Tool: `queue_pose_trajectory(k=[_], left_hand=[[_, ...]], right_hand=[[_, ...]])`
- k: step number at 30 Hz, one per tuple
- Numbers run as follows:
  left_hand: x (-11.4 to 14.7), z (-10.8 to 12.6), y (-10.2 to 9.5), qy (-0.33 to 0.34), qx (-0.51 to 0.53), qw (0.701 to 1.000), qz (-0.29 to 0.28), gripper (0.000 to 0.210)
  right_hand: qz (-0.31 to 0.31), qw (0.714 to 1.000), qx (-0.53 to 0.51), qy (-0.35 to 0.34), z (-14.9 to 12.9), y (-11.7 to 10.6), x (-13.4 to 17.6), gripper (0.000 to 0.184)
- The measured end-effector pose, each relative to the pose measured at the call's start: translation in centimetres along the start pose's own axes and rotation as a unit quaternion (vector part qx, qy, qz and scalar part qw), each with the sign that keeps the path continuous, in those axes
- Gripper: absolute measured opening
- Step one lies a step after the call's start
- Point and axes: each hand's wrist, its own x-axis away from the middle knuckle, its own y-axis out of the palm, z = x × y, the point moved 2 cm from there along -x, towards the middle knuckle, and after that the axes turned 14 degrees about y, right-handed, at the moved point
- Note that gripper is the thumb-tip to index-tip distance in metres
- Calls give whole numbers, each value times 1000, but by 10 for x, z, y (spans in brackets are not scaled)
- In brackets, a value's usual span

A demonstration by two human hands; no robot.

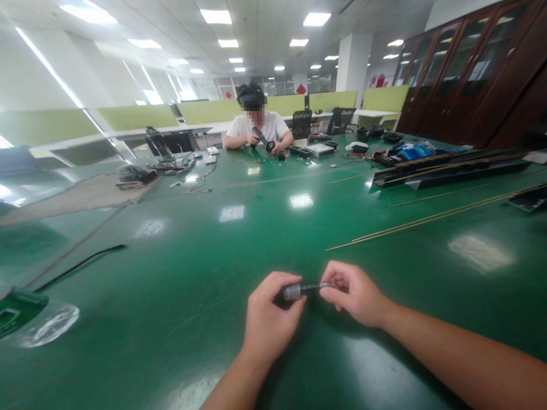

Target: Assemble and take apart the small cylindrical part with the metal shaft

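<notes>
My left hand [273, 307] is closed around a short grey cylinder [293, 292], thumb below and index finger above. A thin dark rod [311, 287] sticks out of the cylinder to the right, and its far part looks spiral like a drill bit. At that far end the fingertips of my right hand [352, 293] pinch the rod, hiding its tip. Both hands are just above the green table [192, 319], close to each other. Whether rod and cylinder are one piece I cannot tell.
Thin brass-coloured rods [397, 225] lie to the right, near black channels [448, 168]. A plastic bottle [43, 319] and a black cable [85, 265] are at left. Across the table a person [258, 128] handles a dark tool, with electronic parts around.
</notes>
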Motion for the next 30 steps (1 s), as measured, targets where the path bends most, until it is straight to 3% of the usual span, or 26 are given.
queue_pose_trajectory(k=[11, 16, 19, 24, 27, 30], left_hand=[[0, -4, -3, -39, 2, 999, 15, 21], [-3, -10, -6, -158, -16, 987, 36, 30], [-4, -16, -5, -238, 61, 968, 55, 43], [-11, -10, -3, -282, 206, 930, 112, 68], [-11, 6, -20, -288, 222, 923, 124, 78], [10, 18, -59, -262, 164, 945, 105, 84]], right_hand=[[-2, 999, -43, 24, 6, -2, -4, 25], [-12, 988, -148, 38, 10, -2, -13, 45], [-14, 986, -159, 42, 13, -1, -18, 52], [-30, 988, -147, 33, 14, 0, -21, 57], [-40, 990, -130, 31, 13, 1, -20, 59], [-49, 991, -121, 23, 12, 3, -19, 59]])
